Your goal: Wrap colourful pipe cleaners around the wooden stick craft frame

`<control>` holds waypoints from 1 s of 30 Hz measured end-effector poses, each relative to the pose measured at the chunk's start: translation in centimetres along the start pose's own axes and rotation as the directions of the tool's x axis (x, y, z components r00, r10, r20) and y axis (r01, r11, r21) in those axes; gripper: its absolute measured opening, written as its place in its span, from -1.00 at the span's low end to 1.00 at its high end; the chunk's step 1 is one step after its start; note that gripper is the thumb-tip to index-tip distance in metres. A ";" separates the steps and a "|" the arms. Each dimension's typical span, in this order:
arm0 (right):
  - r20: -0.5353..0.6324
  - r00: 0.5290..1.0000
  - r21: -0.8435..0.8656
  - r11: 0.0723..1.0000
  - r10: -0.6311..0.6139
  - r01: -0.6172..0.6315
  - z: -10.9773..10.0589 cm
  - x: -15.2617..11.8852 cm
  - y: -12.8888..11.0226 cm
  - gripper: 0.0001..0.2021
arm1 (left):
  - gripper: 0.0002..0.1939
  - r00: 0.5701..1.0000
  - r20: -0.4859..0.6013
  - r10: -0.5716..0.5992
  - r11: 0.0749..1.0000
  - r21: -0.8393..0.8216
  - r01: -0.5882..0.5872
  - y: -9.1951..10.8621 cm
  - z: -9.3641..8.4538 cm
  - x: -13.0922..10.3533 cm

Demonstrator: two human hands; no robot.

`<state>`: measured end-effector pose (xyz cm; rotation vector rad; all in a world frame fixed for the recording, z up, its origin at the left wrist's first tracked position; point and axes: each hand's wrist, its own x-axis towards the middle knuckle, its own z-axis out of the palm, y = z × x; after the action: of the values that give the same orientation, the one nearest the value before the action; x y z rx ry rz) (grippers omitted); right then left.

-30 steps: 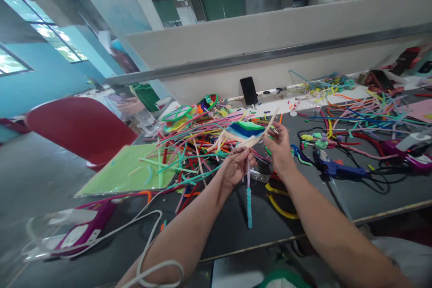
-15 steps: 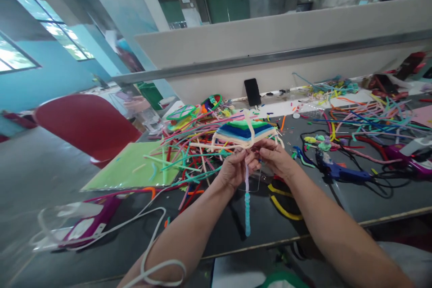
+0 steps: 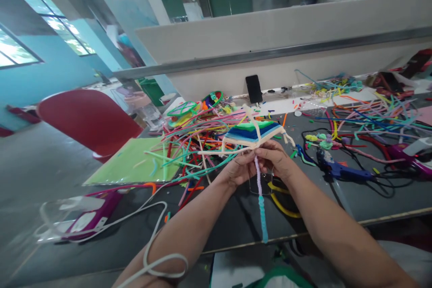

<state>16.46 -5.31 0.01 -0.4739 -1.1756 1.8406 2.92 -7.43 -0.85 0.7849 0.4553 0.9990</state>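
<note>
Both hands meet at the near edge of a striped pipe-cleaner piece [image 3: 255, 133], banded in green, blues and cream, with cream ends sticking out at its sides and top. From between the fingers a twisted pipe-cleaner strand [image 3: 262, 209] hangs down, lilac above and turquoise below. My left hand [image 3: 239, 167] is closed, thumb and fingertips pinching where strand and piece meet. Close against it, my right hand [image 3: 275, 157] is also closed on the piece's lower edge. The fingers partly hide that joint.
Loose pipe cleaners [image 3: 192, 144] are heaped behind and left of my hands, beside a green sheet [image 3: 130, 162]. A blue glue gun [image 3: 344, 171] with cables lies right. A purple device [image 3: 92, 216], a white cord [image 3: 153, 234], a phone [image 3: 254, 88] and a red chair [image 3: 87, 117] surround.
Both hands and the striped piece have shifted slightly right in view. The piece has tilted, its right side higher, and the hanging strand has swung right.
</note>
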 end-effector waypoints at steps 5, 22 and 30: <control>-0.082 0.986 0.051 0.987 -0.147 0.152 -0.7 0.5 -0.6 -0.83 | -0.76 0.996 -0.005 -0.086 0.994 0.064 0.086 1.0 -1.1 0.1; -0.043 0.995 -0.154 0.985 -0.089 0.082 -1.6 0.7 -1.5 -0.84 | -0.86 0.679 0.413 0.607 -0.167 0.901 -0.399 5.0 1.8 -1.7; 0.015 0.995 -0.224 0.970 -0.097 0.098 -1.5 0.7 -1.0 -0.86 | -0.87 0.679 0.381 0.627 -0.206 0.922 -0.327 3.6 0.8 -1.3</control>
<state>17.60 -3.78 0.29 -0.5299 -1.3933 1.6336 0.83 -7.75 2.38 2.3989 1.1954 1.4890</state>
